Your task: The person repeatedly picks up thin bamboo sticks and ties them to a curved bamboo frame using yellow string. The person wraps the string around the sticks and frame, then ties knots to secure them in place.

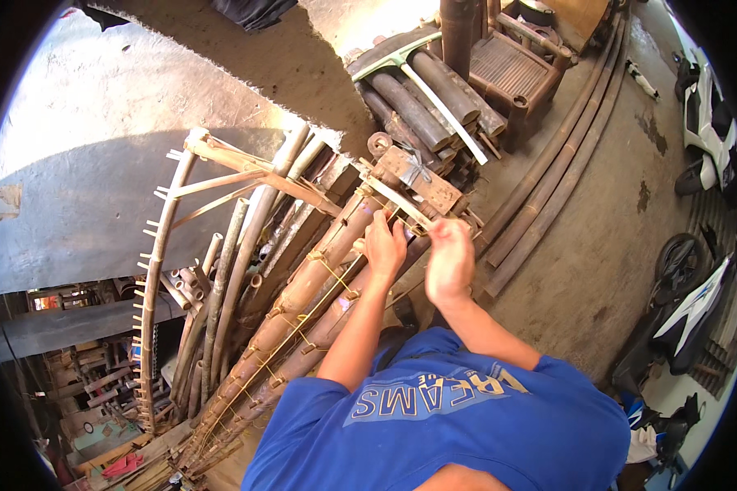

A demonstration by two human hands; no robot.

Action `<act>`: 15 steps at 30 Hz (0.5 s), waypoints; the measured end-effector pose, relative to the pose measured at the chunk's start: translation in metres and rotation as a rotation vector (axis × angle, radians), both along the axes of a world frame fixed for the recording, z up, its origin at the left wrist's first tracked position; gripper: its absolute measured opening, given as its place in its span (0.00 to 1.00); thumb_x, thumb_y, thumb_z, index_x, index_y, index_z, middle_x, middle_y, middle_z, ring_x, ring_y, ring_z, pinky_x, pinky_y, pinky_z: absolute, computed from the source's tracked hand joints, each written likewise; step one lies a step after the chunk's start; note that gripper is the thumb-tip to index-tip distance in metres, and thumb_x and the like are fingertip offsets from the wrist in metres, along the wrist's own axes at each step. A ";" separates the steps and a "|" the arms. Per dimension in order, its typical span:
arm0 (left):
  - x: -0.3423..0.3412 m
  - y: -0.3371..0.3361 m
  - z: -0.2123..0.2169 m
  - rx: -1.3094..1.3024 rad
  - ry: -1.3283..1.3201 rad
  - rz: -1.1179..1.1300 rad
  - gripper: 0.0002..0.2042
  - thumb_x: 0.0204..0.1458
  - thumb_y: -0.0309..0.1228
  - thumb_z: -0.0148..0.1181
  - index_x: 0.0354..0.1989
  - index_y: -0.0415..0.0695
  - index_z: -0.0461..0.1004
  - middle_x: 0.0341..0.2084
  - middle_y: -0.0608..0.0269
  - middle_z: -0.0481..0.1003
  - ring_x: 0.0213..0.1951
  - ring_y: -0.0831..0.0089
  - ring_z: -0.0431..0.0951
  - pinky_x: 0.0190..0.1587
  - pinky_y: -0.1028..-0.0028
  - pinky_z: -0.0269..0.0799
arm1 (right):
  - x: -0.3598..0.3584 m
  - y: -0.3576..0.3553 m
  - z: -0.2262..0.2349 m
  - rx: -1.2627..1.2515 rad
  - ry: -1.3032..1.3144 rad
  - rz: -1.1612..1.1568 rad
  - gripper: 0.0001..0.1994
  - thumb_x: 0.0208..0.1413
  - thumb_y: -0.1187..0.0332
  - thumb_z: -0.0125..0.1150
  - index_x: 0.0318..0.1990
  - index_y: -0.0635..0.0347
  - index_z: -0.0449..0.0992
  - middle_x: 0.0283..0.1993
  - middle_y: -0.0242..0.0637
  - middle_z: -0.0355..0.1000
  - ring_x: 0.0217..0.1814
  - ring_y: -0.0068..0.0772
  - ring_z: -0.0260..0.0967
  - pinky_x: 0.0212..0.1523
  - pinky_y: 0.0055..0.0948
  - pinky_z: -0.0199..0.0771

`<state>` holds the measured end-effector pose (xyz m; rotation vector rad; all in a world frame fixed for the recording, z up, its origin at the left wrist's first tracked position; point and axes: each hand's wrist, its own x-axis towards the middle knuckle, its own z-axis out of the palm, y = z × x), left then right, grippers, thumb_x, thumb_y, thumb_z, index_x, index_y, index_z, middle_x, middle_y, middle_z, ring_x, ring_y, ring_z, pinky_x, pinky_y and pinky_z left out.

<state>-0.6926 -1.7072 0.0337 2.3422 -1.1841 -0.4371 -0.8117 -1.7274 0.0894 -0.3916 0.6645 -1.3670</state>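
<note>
Two thick brown bamboo poles point(279, 327) run side by side from the lower left up toward my hands. Notches and thin yellowish ties mark them along their length. My left hand point(382, 245) is at their upper end, fingers curled in close; what it pinches is too small to make out. My right hand point(450, 258) is closed around one end of a pale, flat wooden stick point(395, 195), which slants up and left across the pole ends. Just beyond the stick lies a worn wooden block point(422, 178) with a grey strap or cloth on it.
A bamboo frame with pegs point(157, 270) leans at the left beside upright bamboo poles point(237, 262). Dark bamboo lengths point(409, 102) are stacked ahead, under a pale green T-shaped piece point(434, 94). Long poles point(561, 164) lie on the floor at right, near parked motorcycles point(688, 311).
</note>
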 end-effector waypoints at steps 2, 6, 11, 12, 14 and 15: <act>-0.014 0.004 -0.020 0.098 -0.308 0.118 0.14 0.58 0.41 0.59 0.48 0.47 0.72 0.43 0.54 0.78 0.44 0.55 0.77 0.47 0.56 0.64 | 0.035 0.000 0.049 -0.201 -0.066 0.506 0.10 0.66 0.65 0.47 0.34 0.59 0.69 0.35 0.38 0.70 0.43 0.31 0.68 0.53 0.34 0.67; -0.003 0.002 -0.031 -0.152 -0.208 0.067 0.15 0.59 0.43 0.54 0.45 0.45 0.74 0.35 0.49 0.78 0.43 0.49 0.76 0.52 0.53 0.60 | 0.118 -0.042 0.082 -1.112 0.341 1.302 0.14 0.68 0.60 0.50 0.44 0.58 0.79 0.39 0.42 0.77 0.44 0.42 0.75 0.48 0.41 0.73; -0.017 -0.013 0.003 -0.176 0.064 0.257 0.14 0.60 0.40 0.52 0.41 0.44 0.79 0.33 0.48 0.81 0.42 0.47 0.77 0.57 0.49 0.52 | 0.138 -0.142 0.000 -1.760 1.601 0.728 0.27 0.63 0.42 0.49 0.36 0.56 0.83 0.36 0.46 0.79 0.41 0.40 0.76 0.42 0.52 0.72; -0.019 -0.012 0.002 -0.177 0.052 0.253 0.14 0.61 0.40 0.52 0.42 0.45 0.79 0.33 0.49 0.81 0.41 0.48 0.77 0.57 0.50 0.53 | 0.139 -0.150 -0.019 -1.694 1.468 0.905 0.27 0.63 0.43 0.51 0.33 0.59 0.82 0.33 0.46 0.78 0.37 0.40 0.76 0.40 0.51 0.71; -0.015 -0.008 -0.006 -0.179 0.027 0.281 0.13 0.61 0.40 0.51 0.42 0.46 0.79 0.33 0.51 0.81 0.41 0.51 0.77 0.56 0.51 0.53 | 0.132 -0.136 0.020 -0.986 0.893 1.497 0.25 0.63 0.49 0.51 0.29 0.64 0.77 0.25 0.45 0.76 0.26 0.40 0.72 0.33 0.44 0.72; -0.017 -0.009 -0.010 -0.278 0.001 0.189 0.13 0.62 0.40 0.51 0.42 0.47 0.79 0.34 0.54 0.81 0.40 0.53 0.77 0.55 0.52 0.53 | 0.123 -0.131 0.014 -0.965 0.742 1.261 0.23 0.63 0.53 0.52 0.27 0.65 0.75 0.20 0.43 0.71 0.23 0.41 0.68 0.30 0.40 0.71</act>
